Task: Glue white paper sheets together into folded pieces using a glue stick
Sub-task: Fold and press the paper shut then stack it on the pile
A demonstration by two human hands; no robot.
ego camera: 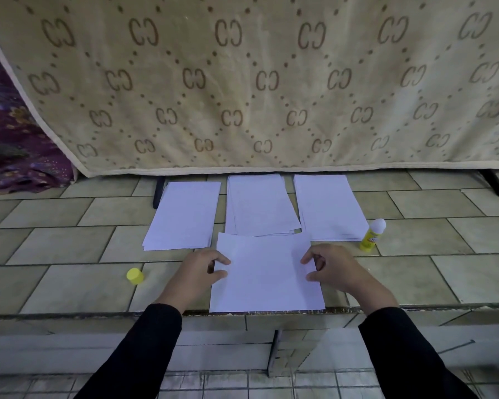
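Observation:
A white paper sheet [267, 276] lies on the tiled ledge near its front edge. My left hand [202, 269] pinches its left edge, thumb on top. My right hand [329, 267] pinches its right edge the same way. Behind it lie three stacks of white paper: a left stack [183, 216], a middle stack [260, 205] and a right stack [330, 207]. An uncapped yellow glue stick [372, 236] stands upright just right of the right stack. Its yellow cap [135, 275] sits on the tiles to the left of my left hand.
A beige patterned cloth [257, 82] hangs behind the stacks over black legs [494, 184]. Purple fabric [15, 145] lies at the far left. The ledge's front edge [98, 313] drops to a lower tiled floor.

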